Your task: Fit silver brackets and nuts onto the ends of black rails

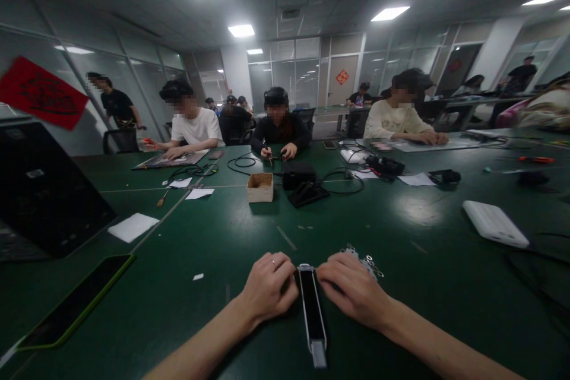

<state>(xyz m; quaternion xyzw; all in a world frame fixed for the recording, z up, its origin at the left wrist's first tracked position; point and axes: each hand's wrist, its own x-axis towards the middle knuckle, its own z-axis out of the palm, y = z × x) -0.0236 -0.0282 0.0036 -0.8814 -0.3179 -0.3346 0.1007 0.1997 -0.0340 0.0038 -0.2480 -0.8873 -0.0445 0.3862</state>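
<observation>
My left hand (267,288) and my right hand (354,290) rest on the green work table (214,237), one on each side of the top end of a long, narrow black strip in a metal frame (312,309). The fingers of both hands press against the strip's sides. Under my right hand's fingers lies a perforated metal piece with small holes (361,261), partly hidden. A ring sits on one finger of my left hand.
Across the table are a small cardboard box (260,187), a black unit with cables (298,175), and a white rectangular case (495,224) to my right. A green-edged tablet (75,301) lies to my left. Several seated people work farther along.
</observation>
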